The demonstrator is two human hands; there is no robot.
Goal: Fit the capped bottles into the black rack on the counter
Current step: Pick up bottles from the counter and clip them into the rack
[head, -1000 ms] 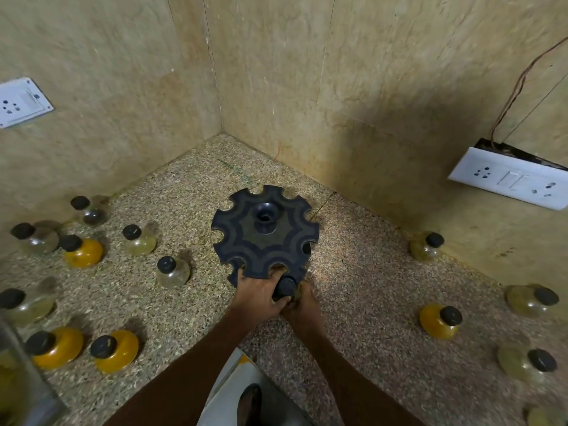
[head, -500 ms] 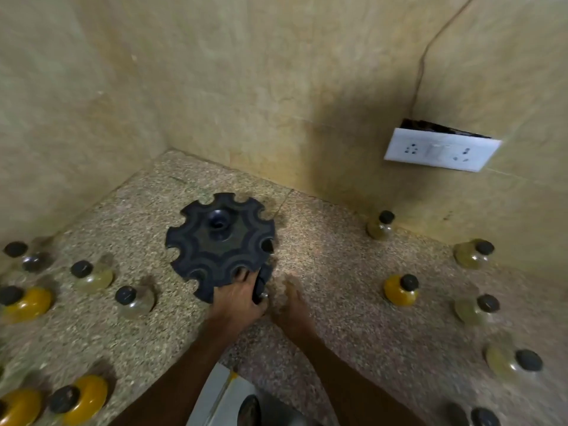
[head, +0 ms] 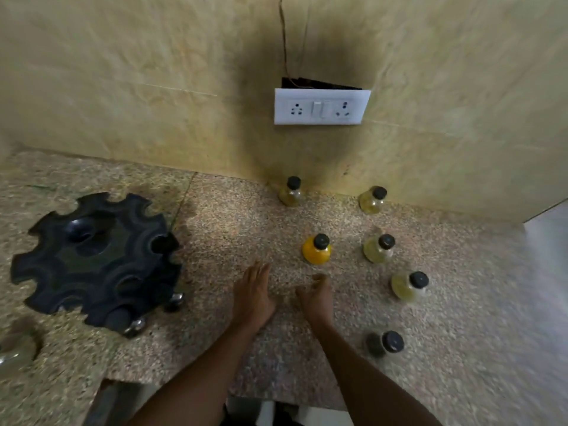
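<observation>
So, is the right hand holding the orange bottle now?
No, the right hand is open and empty above the counter, and the orange bottle stands apart beyond its fingertips.

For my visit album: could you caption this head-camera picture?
Both empty hands, left and right, hover over the counter between the black rack and an orange bottle.

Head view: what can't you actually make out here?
- Black rack: its near-edge slots are motion-blurred; how many bottles sit there cannot be counted.
- Glass object at the left edge: cut off by the frame and blurred, so unidentifiable.
- Dark bottle: too blurred to tell its contents.
- Left hand and right hand: both look empty, but the palms face away.
- Counter on the right: smeared by blur.
</observation>
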